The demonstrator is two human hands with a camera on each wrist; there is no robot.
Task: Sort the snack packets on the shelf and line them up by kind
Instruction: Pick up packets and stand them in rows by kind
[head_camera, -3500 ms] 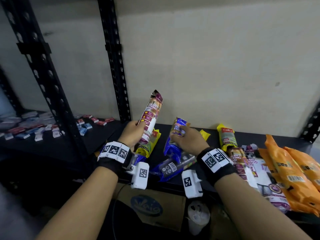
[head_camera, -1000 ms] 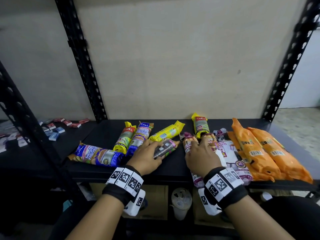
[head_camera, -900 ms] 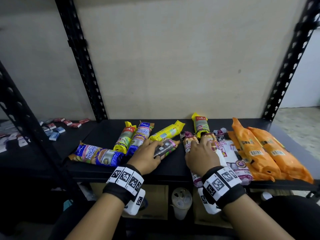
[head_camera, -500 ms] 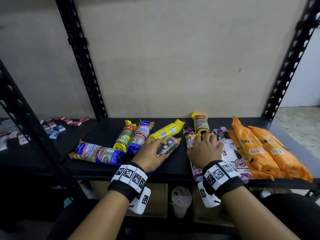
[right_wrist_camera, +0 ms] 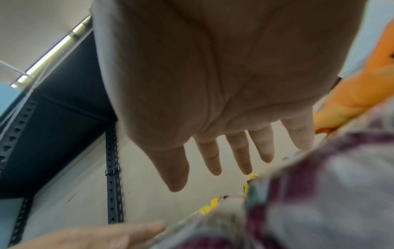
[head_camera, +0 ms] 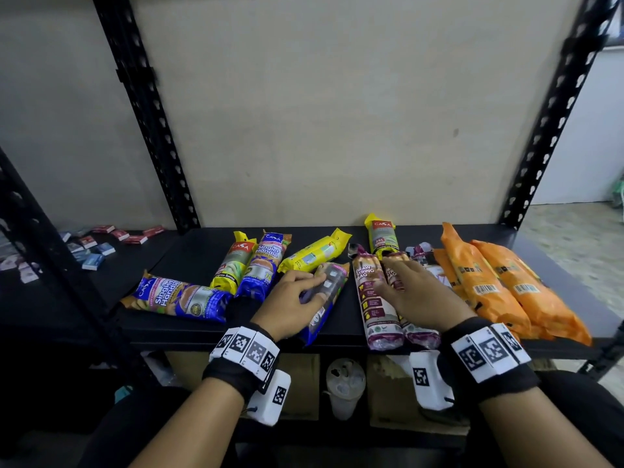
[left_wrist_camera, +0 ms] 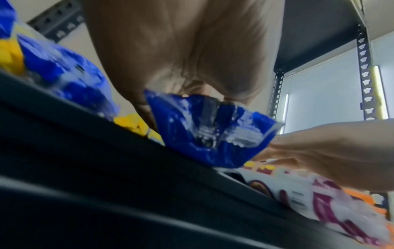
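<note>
Blue packet (head_camera: pixel 324 298): lengthwise front-to-back under my left hand (head_camera: pixel 290 298), fingers flat; right hand (head_camera: pixel 415 295), splayed, rests rightward on maroon packets (head_camera: pixel 371 298).

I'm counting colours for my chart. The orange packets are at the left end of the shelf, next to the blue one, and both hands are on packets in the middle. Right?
Not quite: the head view shows the orange packets at the right end of the shelf, far from the blue packet lying at the left end. The left hand and right hand are on packets in the middle.
</note>
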